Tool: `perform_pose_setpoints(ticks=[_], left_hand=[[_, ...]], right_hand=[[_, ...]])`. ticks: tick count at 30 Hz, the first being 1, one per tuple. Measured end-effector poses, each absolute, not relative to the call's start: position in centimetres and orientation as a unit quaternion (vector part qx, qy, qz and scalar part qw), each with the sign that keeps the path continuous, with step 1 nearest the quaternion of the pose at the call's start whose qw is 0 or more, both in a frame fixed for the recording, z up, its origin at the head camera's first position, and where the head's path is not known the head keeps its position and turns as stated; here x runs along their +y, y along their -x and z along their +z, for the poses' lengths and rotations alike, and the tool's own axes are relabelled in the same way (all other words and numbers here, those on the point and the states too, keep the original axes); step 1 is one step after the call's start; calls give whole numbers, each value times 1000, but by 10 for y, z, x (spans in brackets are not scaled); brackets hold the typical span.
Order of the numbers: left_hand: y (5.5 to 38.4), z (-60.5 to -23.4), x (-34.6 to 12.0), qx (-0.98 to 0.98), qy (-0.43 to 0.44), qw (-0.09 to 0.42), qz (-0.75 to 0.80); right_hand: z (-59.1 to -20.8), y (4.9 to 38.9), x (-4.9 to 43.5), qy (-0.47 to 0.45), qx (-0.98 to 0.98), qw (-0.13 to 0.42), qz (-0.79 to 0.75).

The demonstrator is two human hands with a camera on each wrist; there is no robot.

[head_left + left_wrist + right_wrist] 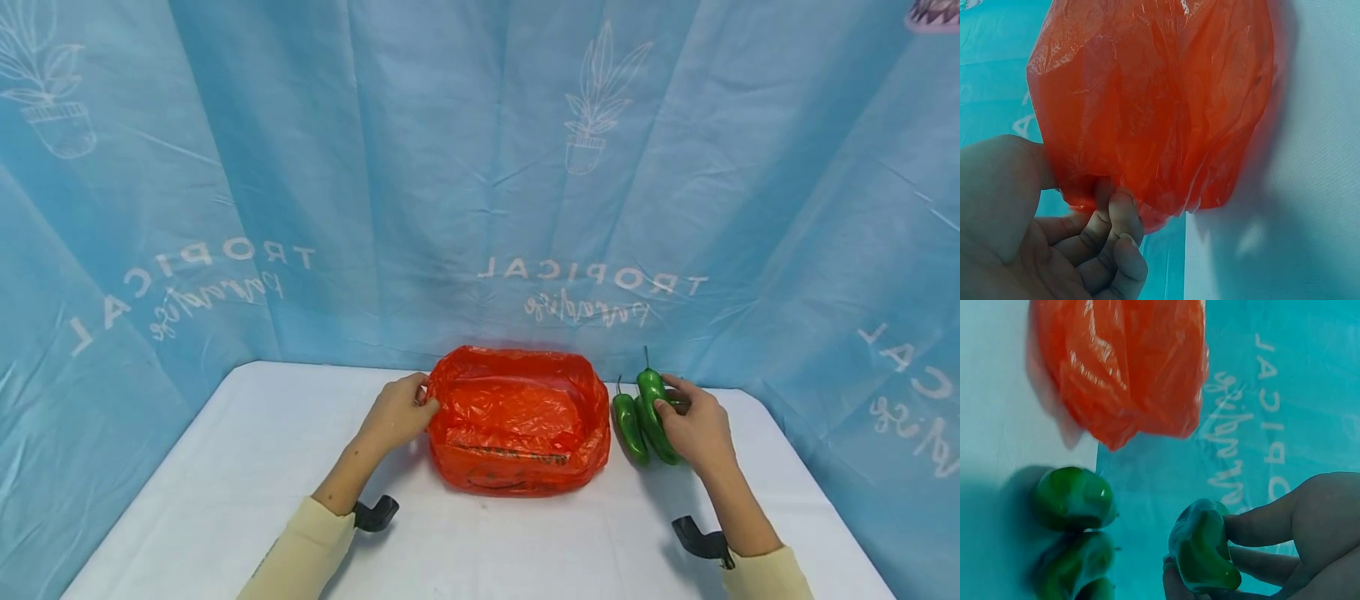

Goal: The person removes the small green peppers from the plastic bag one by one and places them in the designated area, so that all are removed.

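Note:
An open red plastic bag (517,475) stands on the table, its mouth spread wide. My left hand (399,410) pinches the bag's left rim; in the left wrist view its thumb is partly hidden by the red film (1147,112). To the right of the bag, my right hand (701,423) holds a green pepper (651,385) between thumb and fingers, stem up. That held pepper (1200,550) hangs apart from the bag in the right wrist view. Other green peppers (1075,499) lie on the table beside it, one pepper (630,429) close to the bag's right side.
A white table (540,550) carries everything. Blue curtains (420,183) with white lettering and plant drawings hang behind it and along both sides. Black curved pieces (377,513) are fixed at both wrists, by the cream sleeves (303,546).

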State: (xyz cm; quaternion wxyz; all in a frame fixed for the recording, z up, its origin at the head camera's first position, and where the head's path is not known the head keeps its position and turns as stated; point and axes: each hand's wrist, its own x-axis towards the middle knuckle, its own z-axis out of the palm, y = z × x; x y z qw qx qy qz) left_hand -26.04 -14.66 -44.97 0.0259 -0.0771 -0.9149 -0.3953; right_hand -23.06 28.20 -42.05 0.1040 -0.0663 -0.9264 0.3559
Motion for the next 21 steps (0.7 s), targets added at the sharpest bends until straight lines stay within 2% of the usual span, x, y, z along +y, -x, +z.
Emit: perform_pose_setpoints(ticks=[21], left_hand=[[262,-451,-147,-913,82,21,-398]], right_hand=[[-443,247,335,143,-913,111,365]])
